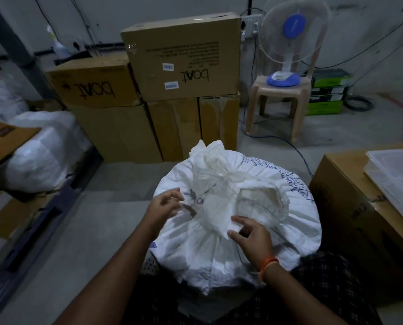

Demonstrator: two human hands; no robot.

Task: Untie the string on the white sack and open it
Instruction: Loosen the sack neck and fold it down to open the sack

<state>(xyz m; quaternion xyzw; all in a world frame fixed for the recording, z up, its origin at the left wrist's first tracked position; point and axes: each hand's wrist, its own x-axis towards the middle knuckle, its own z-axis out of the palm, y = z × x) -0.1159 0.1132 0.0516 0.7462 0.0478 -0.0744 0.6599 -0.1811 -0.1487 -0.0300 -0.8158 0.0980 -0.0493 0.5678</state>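
A full white woven sack (195,249) stands upright in front of me, its mouth gathered into a bunched neck (210,163) and bound by a pale string (221,175). A small metal ring (199,201) shows on the cloth near the gathers. My left hand (165,204) rests on the sack's left top, fingertips pinched at the fabric beside the ring. My right hand (251,233), with an orange thread at the wrist, pinches a fold of sack cloth on the near right side. Whether either hand holds the string itself is unclear.
Stacked cardboard boxes (181,57) stand behind the sack. A table fan (289,41) sits on a beige plastic chair (280,99). A carton (360,207) with a plastic tray lies close on the right. White bags (43,148) and flattened cardboard lie left. Grey floor (116,184) lies between.
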